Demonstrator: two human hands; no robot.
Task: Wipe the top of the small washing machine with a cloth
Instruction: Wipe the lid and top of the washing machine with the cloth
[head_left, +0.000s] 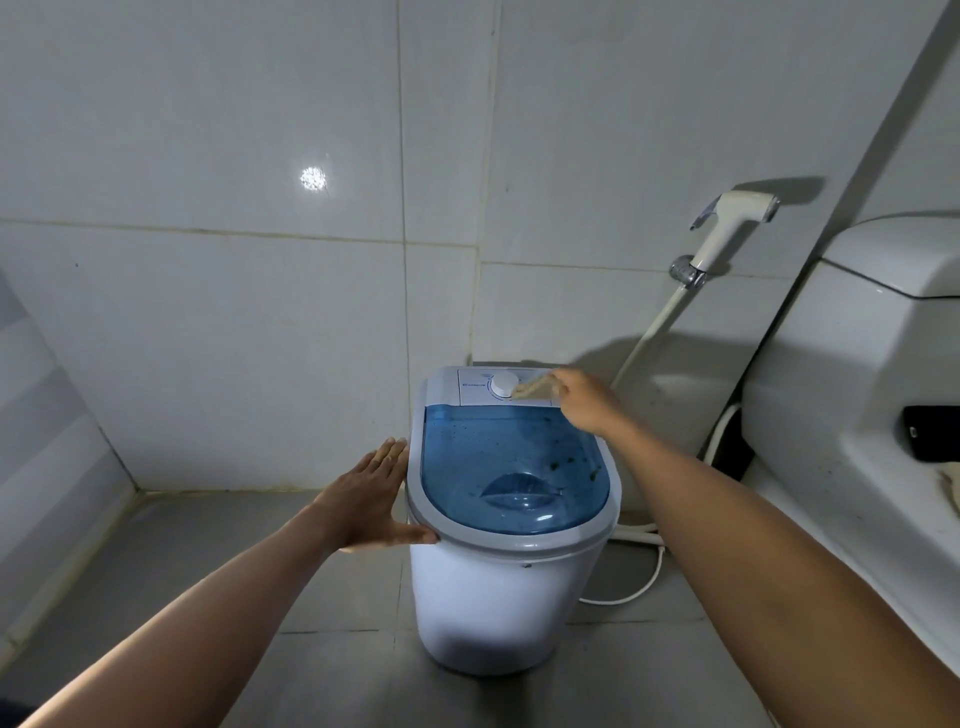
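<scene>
A small white washing machine (498, 597) stands on the grey floor in the middle of the view. Its blue see-through lid (506, 467) has dark specks on it. Behind the lid is a pale control panel with a white dial (503, 385). My right hand (584, 402) holds a beige cloth (535, 387) pressed on the panel just right of the dial. My left hand (371, 504) lies flat and open against the machine's left rim, thumb on the grey edge.
White tiled walls meet in a corner behind the machine. A white hand sprayer (727, 228) with its hose hangs on the wall to the right. A white toilet (852, 395) fills the right side. A white cord (639, 587) lies on the floor beside the machine.
</scene>
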